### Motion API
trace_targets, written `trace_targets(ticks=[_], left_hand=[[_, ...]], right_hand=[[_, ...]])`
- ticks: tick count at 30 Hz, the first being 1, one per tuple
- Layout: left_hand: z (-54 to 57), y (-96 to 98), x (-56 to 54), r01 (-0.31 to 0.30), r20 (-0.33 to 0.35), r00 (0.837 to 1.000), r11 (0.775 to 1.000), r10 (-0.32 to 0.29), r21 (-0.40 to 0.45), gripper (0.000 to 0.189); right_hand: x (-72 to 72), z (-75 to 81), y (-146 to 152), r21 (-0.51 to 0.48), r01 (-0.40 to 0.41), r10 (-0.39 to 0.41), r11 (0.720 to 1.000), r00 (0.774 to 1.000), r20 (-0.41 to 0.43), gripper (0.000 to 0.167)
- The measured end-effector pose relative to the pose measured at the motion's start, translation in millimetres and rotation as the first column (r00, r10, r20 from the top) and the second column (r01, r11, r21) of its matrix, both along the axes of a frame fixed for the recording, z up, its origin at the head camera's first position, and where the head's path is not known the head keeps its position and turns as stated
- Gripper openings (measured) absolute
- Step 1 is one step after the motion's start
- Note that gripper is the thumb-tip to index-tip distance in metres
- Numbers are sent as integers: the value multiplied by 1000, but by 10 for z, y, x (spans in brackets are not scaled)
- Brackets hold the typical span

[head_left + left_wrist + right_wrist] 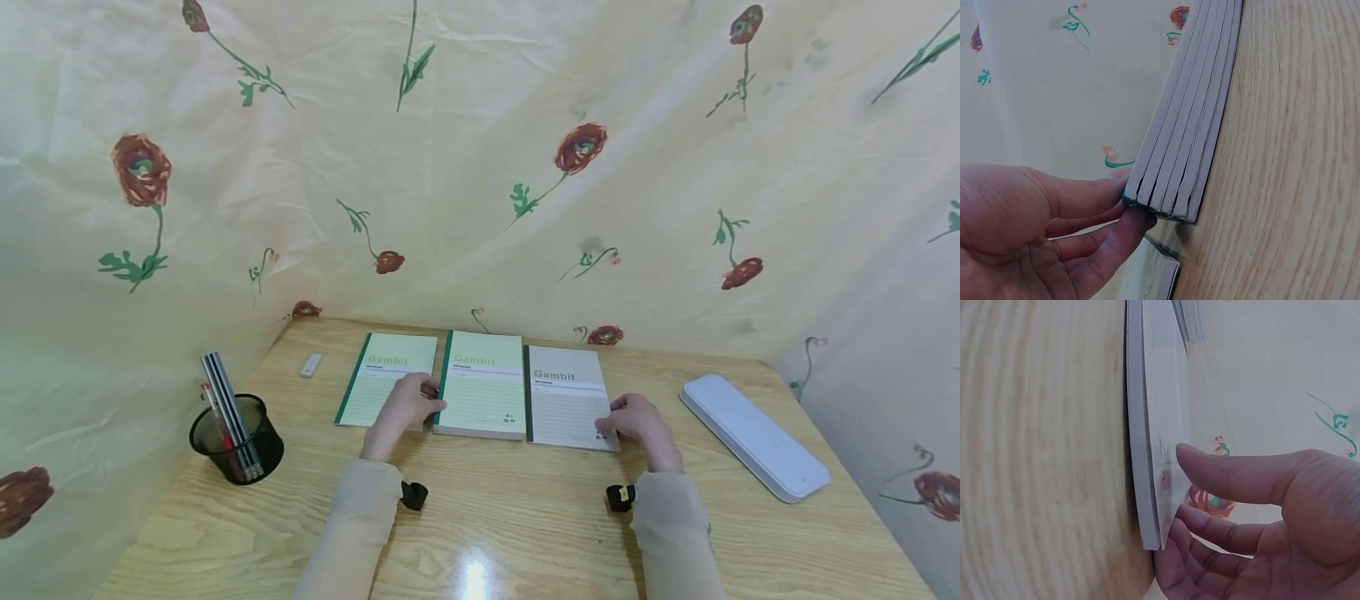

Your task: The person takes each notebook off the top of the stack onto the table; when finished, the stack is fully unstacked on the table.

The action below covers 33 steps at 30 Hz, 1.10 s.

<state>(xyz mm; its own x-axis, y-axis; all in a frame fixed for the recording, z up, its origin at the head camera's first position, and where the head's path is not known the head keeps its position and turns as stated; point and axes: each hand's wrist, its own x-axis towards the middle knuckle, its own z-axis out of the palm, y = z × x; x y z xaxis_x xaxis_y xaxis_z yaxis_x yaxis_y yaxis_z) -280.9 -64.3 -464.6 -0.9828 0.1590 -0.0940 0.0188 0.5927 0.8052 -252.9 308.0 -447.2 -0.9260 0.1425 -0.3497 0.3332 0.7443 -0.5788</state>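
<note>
Corners pinched left and right

From where I stand, the left hand [405,402] grasps the near left corner of the middle stack [483,400], thumb over the cover, fingers against the green spine. The right hand [637,414] pinches the grey notebook [564,408] at its near right corner. The stack's layers look likely to slip, so I'd span its full thickness with the left fingers; the right thumb should press lightly, sparing the cover a crease.

Partly hidden by the left fingers lies a green-spined notebook [386,367]. Farther left of them, on the desk [517,525], sits a small white block [311,365]; right of the right fingers, a white case [753,437]; well left, a mesh cup [268,446] of pencils [222,400]. Flowered cloth [465,167] hangs beyond.
</note>
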Motion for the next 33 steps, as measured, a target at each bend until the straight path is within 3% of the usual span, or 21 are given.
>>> trace_targets(ticks=[8, 15, 26, 33], left_hand=[[2, 1, 6, 2, 3, 1000, 1000, -2, 1, 35], [-1, -3, 4, 3, -3, 1000, 1000, -3, -9, 34], [1, 7, -3, -1, 13, 1000, 1000, 1, -9, 33], [0, 5, -6, -1, 13, 1000, 1000, 1, -4, 34]], right_hand=[[-1, 5, 14, 25, 24, -24, 999, 999, -22, 49], [1, 47, -51, 6, 56, -56, 998, 994, -97, 57], [-63, -7, -360, -35, -5, -4, 999, 969, -245, 61], [-85, -35, -555, -87, -34, 9, 996, 962, -273, 60]])
